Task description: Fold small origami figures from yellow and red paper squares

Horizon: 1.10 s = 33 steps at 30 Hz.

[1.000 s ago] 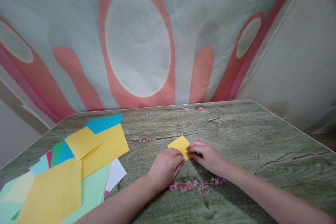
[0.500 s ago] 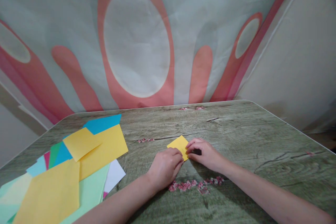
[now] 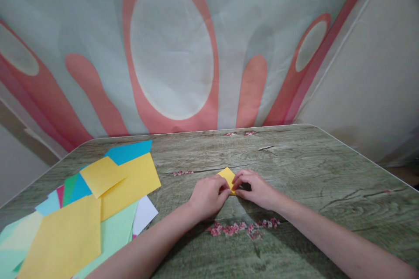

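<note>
A small piece of yellow paper (image 3: 226,175) lies on the table with one corner pointing away from me. My left hand (image 3: 209,195) covers its left and near side, with thumb and fingers pinched at the near edge. From the right, my right hand (image 3: 252,186) pinches the paper's right side, its fingers curled and the thumb below them. The fingertips of both hands almost meet at the near edge. Much of the paper is hidden under the left hand.
On the left of the wood-patterned table (image 3: 294,161) several loose sheets overlap: yellow paper (image 3: 68,235), blue paper (image 3: 129,152), light green paper (image 3: 114,235) and white paper (image 3: 144,214). A pink-and-grey patterned backdrop (image 3: 225,52) stands behind the table's far edge.
My left hand has shifted slightly away from me and covers more of the yellow paper. Its thumb now meets the paper's near edge close to my right fingertips.
</note>
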{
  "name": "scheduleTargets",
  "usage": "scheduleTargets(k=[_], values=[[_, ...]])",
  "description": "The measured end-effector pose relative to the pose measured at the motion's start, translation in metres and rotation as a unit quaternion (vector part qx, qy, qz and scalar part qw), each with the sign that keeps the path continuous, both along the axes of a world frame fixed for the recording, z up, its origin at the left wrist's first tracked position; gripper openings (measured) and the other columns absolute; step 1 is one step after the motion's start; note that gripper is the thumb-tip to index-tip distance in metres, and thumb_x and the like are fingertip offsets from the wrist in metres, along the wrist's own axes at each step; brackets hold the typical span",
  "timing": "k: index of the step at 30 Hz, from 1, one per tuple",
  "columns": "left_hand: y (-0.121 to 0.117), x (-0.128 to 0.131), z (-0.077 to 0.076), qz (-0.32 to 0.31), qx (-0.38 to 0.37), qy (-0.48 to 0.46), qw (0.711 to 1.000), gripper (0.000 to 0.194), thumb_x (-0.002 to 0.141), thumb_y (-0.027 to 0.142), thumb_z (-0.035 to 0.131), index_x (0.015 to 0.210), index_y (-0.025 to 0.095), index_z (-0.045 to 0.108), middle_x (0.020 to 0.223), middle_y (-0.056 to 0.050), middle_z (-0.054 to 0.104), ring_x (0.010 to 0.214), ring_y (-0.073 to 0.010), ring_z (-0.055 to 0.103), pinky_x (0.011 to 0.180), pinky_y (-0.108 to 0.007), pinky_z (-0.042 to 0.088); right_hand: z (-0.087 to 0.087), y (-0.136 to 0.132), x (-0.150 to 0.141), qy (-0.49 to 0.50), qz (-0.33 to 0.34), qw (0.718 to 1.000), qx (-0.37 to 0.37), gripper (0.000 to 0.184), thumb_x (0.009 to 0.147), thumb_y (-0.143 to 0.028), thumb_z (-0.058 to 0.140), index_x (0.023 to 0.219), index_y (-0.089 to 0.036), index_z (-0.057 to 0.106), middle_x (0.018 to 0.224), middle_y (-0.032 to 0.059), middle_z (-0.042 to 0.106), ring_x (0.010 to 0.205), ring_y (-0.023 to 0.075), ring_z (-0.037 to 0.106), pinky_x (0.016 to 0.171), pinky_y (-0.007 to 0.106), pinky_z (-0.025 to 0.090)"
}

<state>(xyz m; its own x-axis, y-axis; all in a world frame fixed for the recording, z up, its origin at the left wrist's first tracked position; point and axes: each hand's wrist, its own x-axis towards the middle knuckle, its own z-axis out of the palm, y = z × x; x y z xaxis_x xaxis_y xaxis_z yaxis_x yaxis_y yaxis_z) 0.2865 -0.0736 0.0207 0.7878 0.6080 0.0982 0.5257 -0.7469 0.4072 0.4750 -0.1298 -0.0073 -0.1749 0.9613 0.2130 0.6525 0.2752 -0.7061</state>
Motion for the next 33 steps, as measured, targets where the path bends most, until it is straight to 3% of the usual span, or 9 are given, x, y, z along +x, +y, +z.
scheduleTargets(k=[7,15,21,26,33], values=[[0.006,0.005,-0.009,0.012,-0.041,-0.038,0.998,0.014,0.081,0.025,0.049,0.075,0.019,0.061,0.077,-0.001,0.063,0.072,-0.0158,0.057,0.063,-0.023,0.041,0.0,-0.002,0.0,-0.015,0.004,1.0,0.012,0.005,0.076,-0.019,0.065,0.08,-0.021,0.067,0.092,0.0026,0.063,0.091,0.0189,0.055,0.085,0.036,0.037],[0.006,0.007,-0.015,0.032,-0.021,-0.045,0.998,0.009,0.079,0.024,0.052,0.076,0.018,0.057,0.077,-0.002,0.061,0.072,-0.016,0.055,0.062,-0.024,0.039,-0.002,-0.006,0.004,-0.047,0.025,0.998,0.046,0.008,0.082,-0.02,0.06,0.085,-0.022,0.066,0.095,0.0028,0.062,0.091,0.0177,0.054,0.083,0.035,0.039],[0.003,0.008,-0.014,0.041,0.0,-0.037,0.998,0.007,0.08,0.022,0.051,0.076,0.018,0.056,0.078,-0.002,0.059,0.073,-0.0165,0.055,0.062,-0.025,0.039,0.004,-0.012,0.008,-0.09,0.075,0.99,0.073,0.025,0.086,-0.012,0.048,0.098,-0.024,0.067,0.101,0.0046,0.063,0.097,0.0183,0.054,0.086,0.036,0.041],[0.002,0.008,-0.013,0.042,-0.003,-0.033,0.999,0.007,0.081,0.023,0.052,0.076,0.018,0.055,0.078,-0.003,0.059,0.074,-0.0169,0.055,0.063,-0.026,0.04,0.015,-0.015,0.019,-0.132,0.151,0.977,0.066,0.044,0.085,-0.004,0.039,0.118,-0.025,0.058,0.116,0.0057,0.061,0.111,0.0186,0.05,0.096,0.039,0.037],[0.004,0.007,-0.017,0.054,-0.04,-0.074,0.995,0.012,0.076,0.021,0.058,0.086,0.017,0.054,0.085,-0.004,0.059,0.08,-0.0182,0.055,0.07,-0.029,0.043,0.018,-0.015,0.026,-0.175,0.196,0.963,0.052,0.054,0.079,-0.002,0.044,0.126,-0.028,0.051,0.125,0.0051,0.056,0.119,0.0195,0.045,0.101,0.041,0.033]])
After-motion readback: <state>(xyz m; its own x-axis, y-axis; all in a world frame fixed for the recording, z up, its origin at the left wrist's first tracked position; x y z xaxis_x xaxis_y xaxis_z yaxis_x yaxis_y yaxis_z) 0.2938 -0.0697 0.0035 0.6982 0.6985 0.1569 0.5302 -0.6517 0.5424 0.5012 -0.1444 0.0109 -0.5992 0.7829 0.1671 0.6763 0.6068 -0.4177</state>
